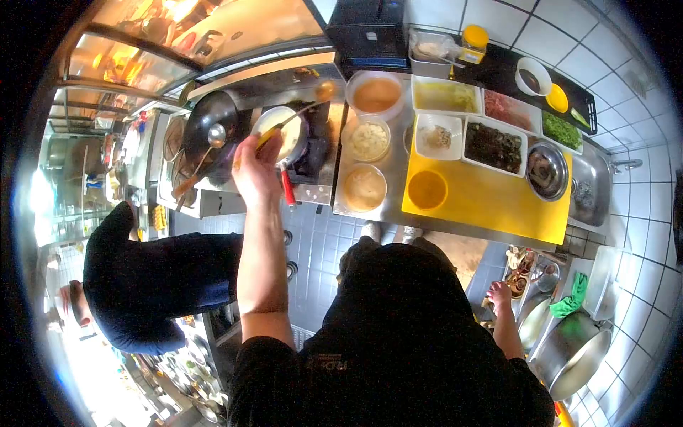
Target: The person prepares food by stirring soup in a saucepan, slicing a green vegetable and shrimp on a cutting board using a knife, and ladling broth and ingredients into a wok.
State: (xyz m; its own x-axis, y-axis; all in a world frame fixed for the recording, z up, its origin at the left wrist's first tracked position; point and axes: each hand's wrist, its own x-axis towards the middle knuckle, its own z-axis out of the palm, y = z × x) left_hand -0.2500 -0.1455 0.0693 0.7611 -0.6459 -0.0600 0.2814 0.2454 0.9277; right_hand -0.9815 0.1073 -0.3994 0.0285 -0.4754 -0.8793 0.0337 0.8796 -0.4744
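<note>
From the head view I have a steel tabletop [395, 210] running along white-tiled walls [569, 43], with a stove [313, 174] at left, a sink [590, 186] at far right and a grey tiled floor [313, 249] below. A person in black [156, 281] bends over at the left.

My left hand [260, 167] has its grip closed around the yellow handle of a ladle [325, 90]; the ladle's long shaft crosses above a frying pan [290, 139], its bowl beyond the pan's far right edge. The pan, red-handled, sits on the stove with something whitish inside. My right hand [500, 293] is out at the right; I can't tell its grip.

Left of the yellow board [491, 206], round tubs hold orange-brown liquid [377, 94], pale chunks [369, 140] and a beige mixture [365, 188]. Rectangular white containers hold yellowish-green pieces [446, 96], pinkish shreds [506, 110], chopped greens [561, 130] and dark pieces [493, 145].
</note>
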